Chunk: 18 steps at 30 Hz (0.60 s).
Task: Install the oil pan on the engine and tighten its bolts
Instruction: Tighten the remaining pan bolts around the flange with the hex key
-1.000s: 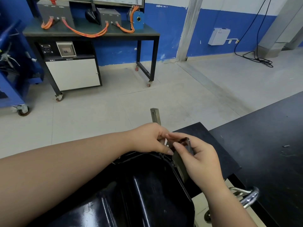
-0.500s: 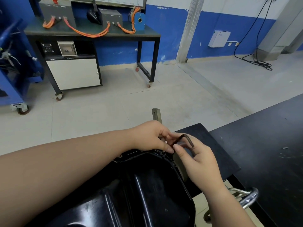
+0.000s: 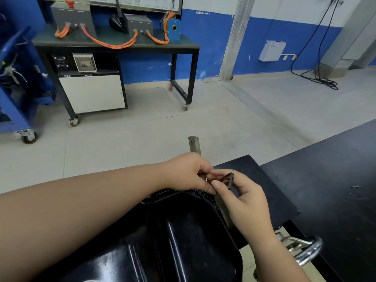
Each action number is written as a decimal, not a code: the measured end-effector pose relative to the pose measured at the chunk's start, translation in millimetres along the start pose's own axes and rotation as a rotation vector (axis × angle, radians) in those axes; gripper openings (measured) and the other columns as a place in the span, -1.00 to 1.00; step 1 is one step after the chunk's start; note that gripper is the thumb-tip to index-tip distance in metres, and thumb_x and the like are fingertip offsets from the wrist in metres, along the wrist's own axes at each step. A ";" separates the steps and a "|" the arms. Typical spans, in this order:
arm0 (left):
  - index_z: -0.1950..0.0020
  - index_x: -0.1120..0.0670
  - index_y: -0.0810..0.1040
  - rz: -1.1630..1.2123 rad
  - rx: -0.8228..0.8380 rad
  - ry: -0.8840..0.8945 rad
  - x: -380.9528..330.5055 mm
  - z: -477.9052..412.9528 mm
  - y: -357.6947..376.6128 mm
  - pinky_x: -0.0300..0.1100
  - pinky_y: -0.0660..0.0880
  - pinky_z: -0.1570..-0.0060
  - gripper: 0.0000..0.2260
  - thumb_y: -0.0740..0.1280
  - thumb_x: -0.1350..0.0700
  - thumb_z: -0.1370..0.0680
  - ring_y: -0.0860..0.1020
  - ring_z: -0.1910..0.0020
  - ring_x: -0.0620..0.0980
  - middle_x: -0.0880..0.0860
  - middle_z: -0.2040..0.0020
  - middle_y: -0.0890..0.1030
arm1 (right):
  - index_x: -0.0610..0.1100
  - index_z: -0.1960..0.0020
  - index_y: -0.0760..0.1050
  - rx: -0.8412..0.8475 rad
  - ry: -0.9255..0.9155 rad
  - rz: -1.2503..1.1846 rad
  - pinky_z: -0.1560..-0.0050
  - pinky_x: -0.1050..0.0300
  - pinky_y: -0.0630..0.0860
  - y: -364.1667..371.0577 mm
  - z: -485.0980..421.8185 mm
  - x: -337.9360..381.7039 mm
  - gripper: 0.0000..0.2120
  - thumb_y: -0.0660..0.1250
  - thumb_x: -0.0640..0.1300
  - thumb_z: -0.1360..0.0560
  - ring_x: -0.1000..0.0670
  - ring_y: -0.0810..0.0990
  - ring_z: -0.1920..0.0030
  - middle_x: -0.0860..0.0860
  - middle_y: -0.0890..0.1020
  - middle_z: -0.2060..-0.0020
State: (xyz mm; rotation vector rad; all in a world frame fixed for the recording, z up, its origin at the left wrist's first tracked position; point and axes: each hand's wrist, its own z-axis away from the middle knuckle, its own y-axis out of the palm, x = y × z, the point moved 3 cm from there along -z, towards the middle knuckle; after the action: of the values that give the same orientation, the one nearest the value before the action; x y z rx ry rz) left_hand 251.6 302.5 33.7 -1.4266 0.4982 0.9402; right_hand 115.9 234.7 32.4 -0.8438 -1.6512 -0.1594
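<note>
Head: left hand (image 3: 186,173), right hand (image 3: 247,202) pinch hex key (image 3: 229,178); oil pan (image 3: 183,237) corner hidden

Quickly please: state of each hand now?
Left hand: fingers curled at oil pan; what they pinch cannot be told.
Right hand: holding the hex key.

- Showing no legible txt, brand or no. anywhere.
- Carrying small white marks on dark strip (image 3: 81,75) above cabinet door (image 3: 91,93): too blurred to read.
- Bearing tiny lettering on grey boxes (image 3: 72,17) & ctrl panel (image 3: 130,2) at bench: too small to make out.
</note>
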 end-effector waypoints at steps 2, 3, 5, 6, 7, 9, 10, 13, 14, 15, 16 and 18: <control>0.00 0.20 0.64 0.037 -0.004 -0.005 1.2 -0.5 -0.1 -0.10 0.46 0.13 -0.80 0.47 0.15 -0.42 0.44 0.25 -0.06 0.28 0.16 0.63 | 0.11 0.02 0.62 0.032 -0.025 0.020 0.02 0.44 0.45 -1.8 1.2 0.0 -0.67 0.33 -0.33 -0.48 0.18 0.62 -0.01 0.20 0.68 0.09; -0.02 0.22 0.63 0.039 -0.005 -0.011 1.8 -0.7 -0.1 -0.07 0.46 0.11 -0.78 0.47 0.16 -0.42 0.45 0.24 -0.03 0.31 0.12 0.62 | 0.13 0.02 0.61 0.030 -0.032 0.028 0.01 0.43 0.45 -2.1 1.1 0.1 -0.63 0.33 -0.35 -0.48 0.18 0.62 -0.02 0.21 0.68 0.08; 0.01 0.23 0.63 0.007 0.003 -0.004 1.3 -0.4 -0.3 -0.08 0.44 0.15 -0.79 0.47 0.15 -0.43 0.44 0.26 -0.02 0.29 0.18 0.61 | 0.13 0.07 0.62 0.003 -0.033 0.018 0.03 0.45 0.45 -2.6 -0.1 -0.7 -0.63 0.34 -0.37 -0.47 0.20 0.63 0.01 0.21 0.69 0.13; 0.05 0.21 0.63 -0.003 0.005 0.000 1.7 -0.5 -0.2 -0.13 0.40 0.20 -0.82 0.47 0.14 -0.43 0.43 0.30 -0.05 0.22 0.27 0.59 | 0.09 0.10 0.63 -0.010 -0.026 0.009 0.05 0.47 0.44 -2.5 -0.8 -0.9 -0.66 0.36 -0.37 -0.45 0.21 0.63 0.04 0.20 0.69 0.16; 0.13 0.15 0.61 -0.009 0.004 0.002 1.7 -0.6 -0.6 -0.18 0.35 0.24 -0.88 0.47 0.13 -0.42 0.40 0.35 -0.09 0.11 0.36 0.54 | 0.04 0.13 0.64 -0.023 -0.015 0.007 0.08 0.49 0.44 -2.5 -1.2 -1.6 -0.71 0.38 -0.36 -0.44 0.23 0.63 0.07 0.19 0.69 0.18; 0.24 -0.02 0.55 -0.015 -0.004 0.003 0.4 0.0 -1.7 -0.25 0.29 0.34 -0.87 0.49 0.10 -0.40 0.33 0.47 -0.19 -0.09 0.49 0.41 | -0.06 0.22 0.62 -0.063 0.008 0.008 0.19 0.48 0.44 -1.8 -1.6 -3.6 -0.86 0.45 -0.30 -0.39 0.21 0.62 0.17 0.15 0.68 0.26; 0.27 -0.06 0.54 -0.012 -0.004 -0.004 0.2 0.2 -2.1 -0.30 0.26 0.40 -0.85 0.49 0.09 -0.40 0.31 0.51 -0.21 -0.12 0.52 0.39 | -0.10 0.27 0.59 -0.085 0.018 0.014 0.26 0.40 0.45 -1.5 -1.6 -4.7 -0.90 0.47 -0.24 -0.37 0.15 0.60 0.23 0.09 0.66 0.30; 0.27 -0.04 0.55 -0.009 0.014 -0.016 0.7 0.4 -1.9 -0.34 0.25 0.44 -0.86 0.50 0.09 -0.39 0.32 0.52 -0.22 -0.16 0.56 0.40 | -0.10 0.32 0.52 -0.091 0.042 0.008 0.25 0.13 0.47 -0.3 -0.1 -6.2 -0.83 0.49 -0.10 -0.32 -0.07 0.54 0.27 -0.09 0.61 0.37; 0.27 -0.03 0.55 -0.006 0.016 -0.014 1.1 0.4 -1.4 -0.33 0.25 0.42 -0.86 0.50 0.09 -0.39 0.32 0.51 -0.21 -0.15 0.54 0.41 | -0.07 0.29 0.52 -0.075 0.044 0.001 0.23 0.14 0.47 0.0 0.0 -5.9 -0.85 0.49 -0.09 -0.33 -0.08 0.55 0.25 -0.09 0.61 0.35; 0.28 -0.03 0.54 -0.006 0.014 -0.009 1.4 0.0 -1.0 -0.31 0.26 0.40 -0.85 0.49 0.10 -0.40 0.33 0.48 -0.19 -0.13 0.51 0.41 | -0.01 0.24 0.55 -0.051 0.037 0.009 0.20 0.18 0.48 -0.1 0.2 -5.5 -0.89 0.49 -0.10 -0.36 -0.04 0.56 0.23 -0.05 0.63 0.31; 0.29 -0.03 0.53 -0.008 0.009 0.000 0.8 0.2 -0.7 -0.28 0.27 0.37 -0.84 0.49 0.11 -0.40 0.34 0.46 -0.17 -0.11 0.49 0.41 | 0.06 0.18 0.58 -0.023 0.019 0.020 0.16 0.27 0.49 0.1 0.3 -4.3 -0.89 0.46 -0.13 -0.39 0.02 0.58 0.18 0.01 0.64 0.25; 0.25 0.04 0.56 0.015 -0.001 0.004 0.9 -0.2 -0.3 -0.22 0.30 0.31 -0.89 0.48 0.15 -0.41 0.37 0.39 -0.11 -0.04 0.43 0.44 | 0.15 0.09 0.60 0.042 -0.025 0.048 0.04 0.34 0.49 -0.7 0.9 -2.5 -0.74 0.37 -0.24 -0.47 0.09 0.60 0.06 0.07 0.66 0.14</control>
State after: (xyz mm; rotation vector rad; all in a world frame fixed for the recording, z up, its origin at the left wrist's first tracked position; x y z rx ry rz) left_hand 252.3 302.5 33.2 -1.4280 0.5120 0.9492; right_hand 114.8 233.5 30.1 -0.8559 -1.6508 -0.0810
